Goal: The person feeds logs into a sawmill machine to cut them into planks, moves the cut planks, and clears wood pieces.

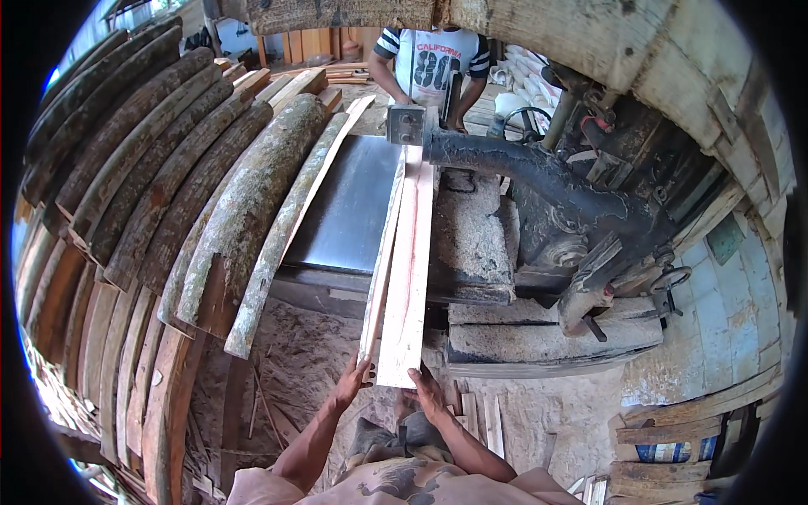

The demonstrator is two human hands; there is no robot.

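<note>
Item: one pale board (410,269), a reddish streak running down its face. It is lying lengthwise across the bench (345,202), its far end reaching the metal block (406,124) and its near end overhanging toward the person.
Companion: one narrow strip (376,295), lying along the board's left side, its near end standing slightly apart.
Hands: set apart. The left hand (354,380) is gripping the strip's near end; the right hand (426,389) is clamping the board's near right corner, thumb uppermost.
Handling: the step in hand is probably guiding both pieces past the block. Doing it well would mean holding the board level and straight, supporting the overhang evenly, not prying the strip sideways, and keeping fingers well back from the block.
Surrounds: a black curved arm (539,160) is extending right from the block; bark-covered slabs (252,202) are leaning in a stack at left; a co-worker (433,67) is standing on the far side.
Obscured: the block is covering the board's far end; the right hand's fingers are passing underneath, out of sight; the co-worker's grip is not showing clearly; any blade is hard to make out.
</note>
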